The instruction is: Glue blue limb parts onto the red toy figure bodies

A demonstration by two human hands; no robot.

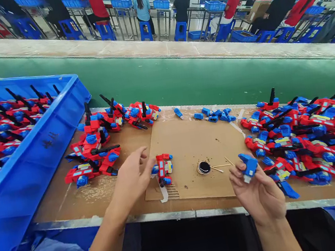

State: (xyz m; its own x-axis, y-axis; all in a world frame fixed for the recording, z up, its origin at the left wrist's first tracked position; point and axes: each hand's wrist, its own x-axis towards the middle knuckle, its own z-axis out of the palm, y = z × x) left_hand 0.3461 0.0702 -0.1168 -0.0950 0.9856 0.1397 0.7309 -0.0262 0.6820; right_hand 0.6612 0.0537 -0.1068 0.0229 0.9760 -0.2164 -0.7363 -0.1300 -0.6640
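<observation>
A blue plastic crate (42, 167) flanked a brown cardboard sheet (190, 145). The left hand (131, 176), fingers loosely parted, contact unclear, neared a red-and-blue plastic robot figure (164, 166) on the sheet's left edge; the right hand (261, 195) pinched a small blue plastic piece (249, 165) above its right side. A light, edge-only pinch, clear of the round cup of dark liquid (206, 173), seemed wisest.

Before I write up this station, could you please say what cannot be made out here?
In the head view:
- marking on the bin: blurred, too small to read
- bin's left end: cut off by the left edge
- right pile: cut off by the right edge
- blue part, its underside: hidden by the right hand
- whether left hand touches toy: too small to tell
</observation>
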